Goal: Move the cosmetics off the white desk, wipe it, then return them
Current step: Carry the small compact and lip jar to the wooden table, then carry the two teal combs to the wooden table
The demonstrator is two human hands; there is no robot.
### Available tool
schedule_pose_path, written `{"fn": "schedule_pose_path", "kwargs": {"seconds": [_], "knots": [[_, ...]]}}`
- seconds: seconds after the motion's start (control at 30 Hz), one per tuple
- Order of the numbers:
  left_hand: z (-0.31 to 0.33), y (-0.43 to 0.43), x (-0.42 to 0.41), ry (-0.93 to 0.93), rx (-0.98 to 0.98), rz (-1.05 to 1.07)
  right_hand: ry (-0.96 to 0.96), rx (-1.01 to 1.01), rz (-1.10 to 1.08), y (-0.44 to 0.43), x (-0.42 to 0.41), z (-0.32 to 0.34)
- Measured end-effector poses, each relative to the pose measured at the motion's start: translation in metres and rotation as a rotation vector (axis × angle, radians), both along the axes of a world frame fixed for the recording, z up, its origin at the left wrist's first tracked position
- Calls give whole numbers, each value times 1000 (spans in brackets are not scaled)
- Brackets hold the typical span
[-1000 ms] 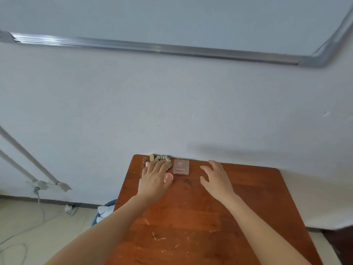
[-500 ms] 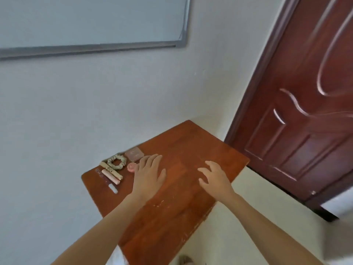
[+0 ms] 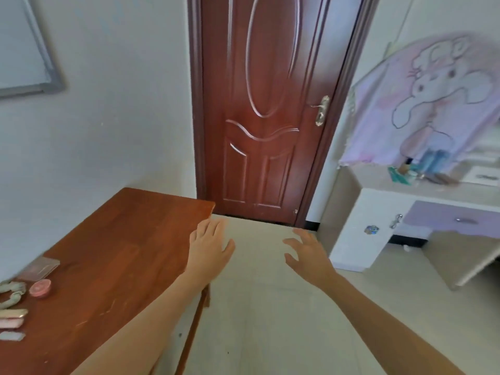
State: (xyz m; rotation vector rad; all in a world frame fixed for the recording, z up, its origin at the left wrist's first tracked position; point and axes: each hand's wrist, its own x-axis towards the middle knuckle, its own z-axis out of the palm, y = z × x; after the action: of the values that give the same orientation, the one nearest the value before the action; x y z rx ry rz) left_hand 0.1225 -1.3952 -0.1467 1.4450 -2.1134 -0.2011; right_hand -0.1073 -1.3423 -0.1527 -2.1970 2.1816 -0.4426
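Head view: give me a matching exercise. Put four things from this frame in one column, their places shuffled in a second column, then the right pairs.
Things:
1. pink jar
2. door handle
3. purple drawer
4. whiteboard

Places:
a. in the front of the white desk
b. on the brown table, near the frame's left edge
c. on the wall, upper left
d. on the right side of the door

Pairs: 1-b, 2-d, 3-a, 4-c
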Motion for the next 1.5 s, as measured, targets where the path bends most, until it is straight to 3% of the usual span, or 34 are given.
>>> {"fn": "schedule_pose_path", "kwargs": {"seconds": [0.27, 0.63, 0.97, 1.27, 1.5], "knots": [[-15, 68, -192, -18, 61, -290, 4, 14, -280, 135, -169, -5], [-28, 134, -360, 35, 77, -333, 53, 39, -335, 214, -330, -4], [-29, 86, -451, 70, 106, -341, 81, 29, -349, 183, -428, 8], [-19, -33, -588, 197, 119, -376, 125, 86, -471, 99, -558, 30], [-42, -87, -678, 191, 185, -461, -25, 151, -579, 50, -626, -8]]}}
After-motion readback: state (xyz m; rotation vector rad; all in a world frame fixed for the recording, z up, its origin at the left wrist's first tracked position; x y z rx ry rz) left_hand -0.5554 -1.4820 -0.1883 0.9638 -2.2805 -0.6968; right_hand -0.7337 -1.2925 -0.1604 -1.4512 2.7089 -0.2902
